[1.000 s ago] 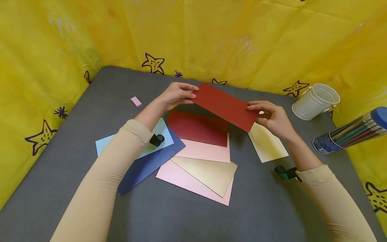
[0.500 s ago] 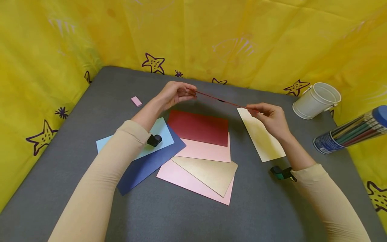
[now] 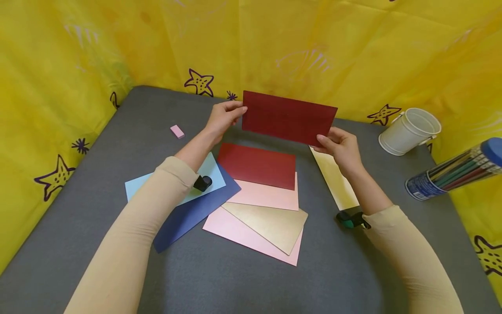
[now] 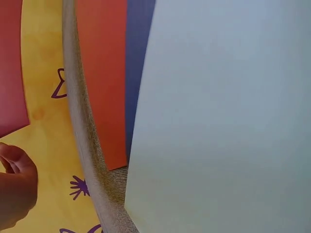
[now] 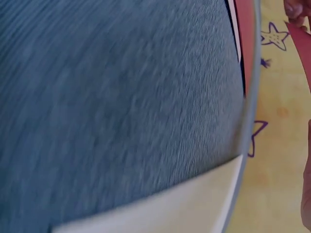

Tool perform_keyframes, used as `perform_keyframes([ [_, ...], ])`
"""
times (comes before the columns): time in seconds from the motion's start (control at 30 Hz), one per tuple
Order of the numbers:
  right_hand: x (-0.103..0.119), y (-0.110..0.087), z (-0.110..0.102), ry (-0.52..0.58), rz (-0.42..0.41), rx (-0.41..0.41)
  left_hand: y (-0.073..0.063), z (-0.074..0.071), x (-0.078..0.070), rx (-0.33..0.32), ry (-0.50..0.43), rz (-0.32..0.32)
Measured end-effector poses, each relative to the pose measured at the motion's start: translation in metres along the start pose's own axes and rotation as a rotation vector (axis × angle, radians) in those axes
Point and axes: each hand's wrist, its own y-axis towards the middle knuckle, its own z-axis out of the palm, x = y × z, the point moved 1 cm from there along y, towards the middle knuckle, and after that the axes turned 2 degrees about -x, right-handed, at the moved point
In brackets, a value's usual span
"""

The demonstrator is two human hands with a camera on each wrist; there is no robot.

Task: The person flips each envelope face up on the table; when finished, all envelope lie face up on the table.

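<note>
Between my two hands a dark red envelope-sized sheet [image 3: 288, 115] is held up, its broad face toward the head camera. My left hand [image 3: 223, 118] pinches its left edge between thumb and fingers. At the lower right corner, my right hand [image 3: 343, 148] pinches it, thumb in front. Under it on the grey table lies another red sheet [image 3: 256, 165], partly covering a pink one [image 3: 270, 195]. In the left wrist view the held red sheet [image 4: 10, 68] shows at the left edge beside the left hand [image 4: 17, 184]. The right wrist view catches the red sheet [image 5: 302, 48] at its right edge.
Nearer lie a gold sheet [image 3: 270, 224] and another pink sheet [image 3: 251, 240]. At left, a light blue sheet [image 3: 208, 179] overlaps a dark blue one [image 3: 188, 222]. A cream sheet [image 3: 333, 179], white bucket [image 3: 409, 131] and pencil tub [image 3: 425, 185] stand right; a pink eraser [image 3: 177, 131] lies left.
The red sheet has turned from slanted, through edge-on, to nearly upright with its face toward the head camera. The right hand has shifted slightly left; the sheets on the table stay put.
</note>
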Motion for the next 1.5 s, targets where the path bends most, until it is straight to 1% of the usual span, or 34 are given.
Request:
perform_keyframes([
  [0.1,-0.001,0.003,0.003,0.061,0.073,-0.012,0.000,0.001,0.001,-0.026,0.055,0.008],
  [0.2,-0.002,0.007,0.006,0.083,0.137,-0.042,0.001,0.002,0.002,-0.024,0.060,-0.003],
  [0.3,-0.003,0.013,0.010,0.077,0.184,-0.080,0.002,0.002,0.003,-0.022,0.052,-0.021],
  [0.4,-0.002,0.019,0.013,0.073,0.217,-0.116,0.002,0.002,0.002,-0.034,0.065,-0.039],
  [0.5,-0.002,0.026,0.015,0.073,0.238,-0.132,0.003,0.002,0.001,-0.075,0.109,-0.050],
  [0.63,-0.002,0.035,0.018,0.061,0.257,-0.147,0.006,0.002,-0.002,-0.139,0.199,-0.080],
  [0.77,-0.003,0.041,0.021,0.057,0.292,-0.144,0.008,0.002,-0.002,-0.172,0.271,-0.120],
  [0.9,-0.006,0.045,0.023,0.040,0.347,-0.132,0.011,0.004,0.000,-0.195,0.307,-0.142],
  [0.97,-0.008,0.048,0.023,0.014,0.368,-0.136,0.012,0.006,0.002,-0.209,0.318,-0.150],
  [1.07,-0.011,0.051,0.024,-0.003,0.382,-0.150,0.013,0.008,0.003,-0.233,0.325,-0.160],
  [1.2,-0.015,0.055,0.024,-0.025,0.383,-0.173,0.013,0.008,0.003,-0.230,0.331,-0.177],
  [1.37,-0.022,0.058,0.026,-0.047,0.369,-0.224,0.012,0.007,0.003,-0.196,0.336,-0.199],
  [1.5,-0.025,0.061,0.029,-0.066,0.369,-0.237,0.011,0.005,0.003,-0.167,0.317,-0.210],
])
